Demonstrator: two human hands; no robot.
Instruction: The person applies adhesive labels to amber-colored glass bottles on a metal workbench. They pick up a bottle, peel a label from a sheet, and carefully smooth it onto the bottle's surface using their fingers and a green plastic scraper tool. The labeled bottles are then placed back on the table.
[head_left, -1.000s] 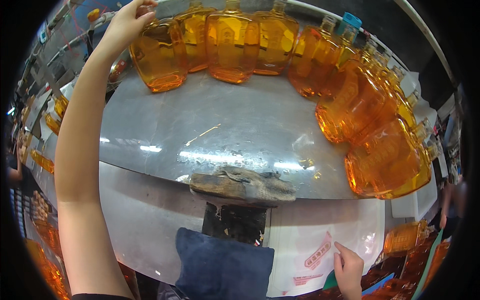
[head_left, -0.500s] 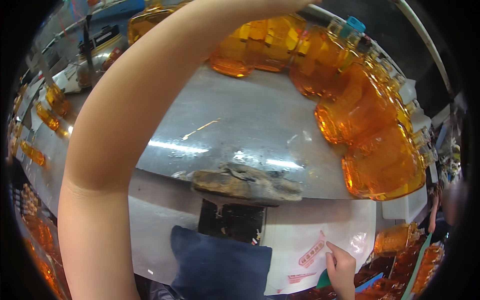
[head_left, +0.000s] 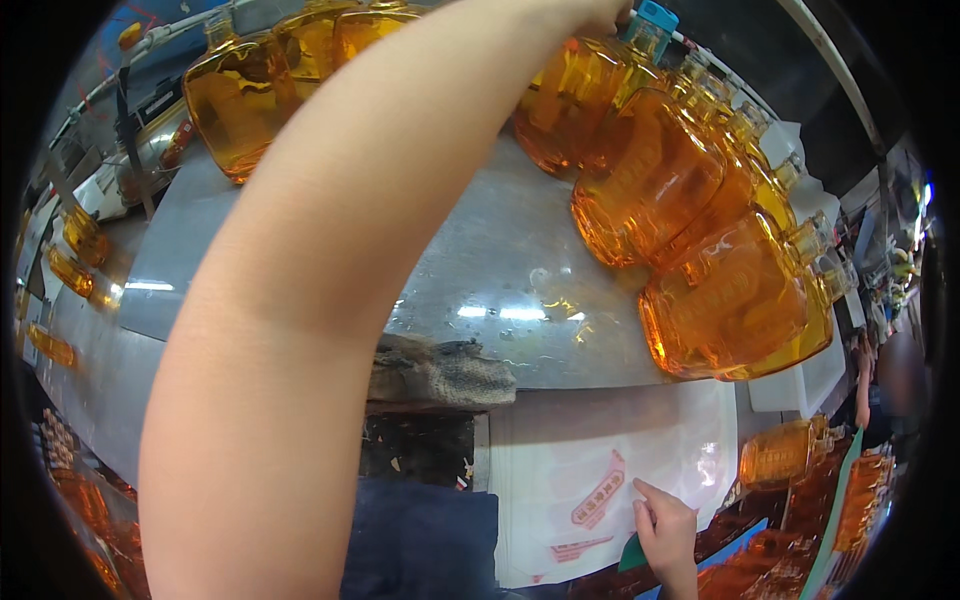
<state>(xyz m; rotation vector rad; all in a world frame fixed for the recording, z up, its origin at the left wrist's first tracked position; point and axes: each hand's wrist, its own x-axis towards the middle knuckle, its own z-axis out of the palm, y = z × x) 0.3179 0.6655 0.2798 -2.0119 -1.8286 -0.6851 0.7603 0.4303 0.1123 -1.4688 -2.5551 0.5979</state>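
Observation:
My left arm crosses the view from the lower edge to the top. My left hand (head_left: pixel 608 12) is cut off by the top edge, close to the neck of an amber glass bottle (head_left: pixel 570 105) and a light-blue cap (head_left: pixel 656 15); its fingers are mostly hidden. At the lower right, my right hand (head_left: pixel 668 535) is over a white sheet (head_left: pixel 540 430) bearing red-printed labels (head_left: pixel 598 490). Its index finger is stretched toward one label, the thumb stands apart and the other fingers curl in. I see nothing held in it.
Several large amber bottles (head_left: pixel 730 300) curve along the right of the metal table (head_left: pixel 480 260); more (head_left: pixel 235 105) stand at the far left. A worn grey cloth (head_left: pixel 460 372) lies at the near edge, above dark-blue cloth (head_left: pixel 425 530). Bottles (head_left: pixel 785 450) and another person's arm (head_left: pixel 864 385) appear at right.
The view has shifted, so the bottles on the right sit further left in the picture. My left arm now covers more of the middle. My right hand stays near the labels in a similar pose.

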